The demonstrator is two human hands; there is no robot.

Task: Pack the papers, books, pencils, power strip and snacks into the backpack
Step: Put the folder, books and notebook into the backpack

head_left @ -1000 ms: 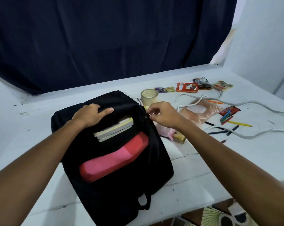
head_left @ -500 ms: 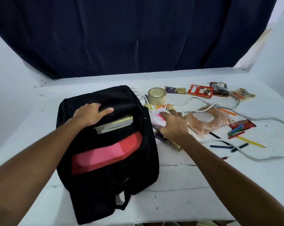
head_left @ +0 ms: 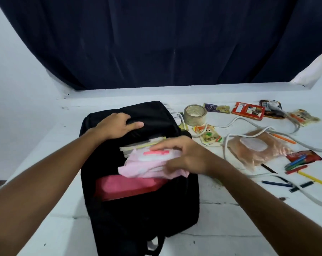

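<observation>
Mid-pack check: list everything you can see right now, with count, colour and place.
backpack: one, black, open, table's left
books: a few, pale edges, in backpack
pink packet: one, over backpack opening
red item: one, in lower opening
tape roll: one, clear, behind backpack
snack packets: several, mixed colours, far right
plastic bag: one, translucent, right
cable: white, across table's right side
pencils: several, mixed colours, right
left hand: holds backpack's top
right hand: holds pink packet

A roll of clear tape [head_left: 195, 115] stands on the white table [head_left: 221, 217], toward its far edge. A dark blue curtain [head_left: 156, 39] hangs behind that edge.
</observation>
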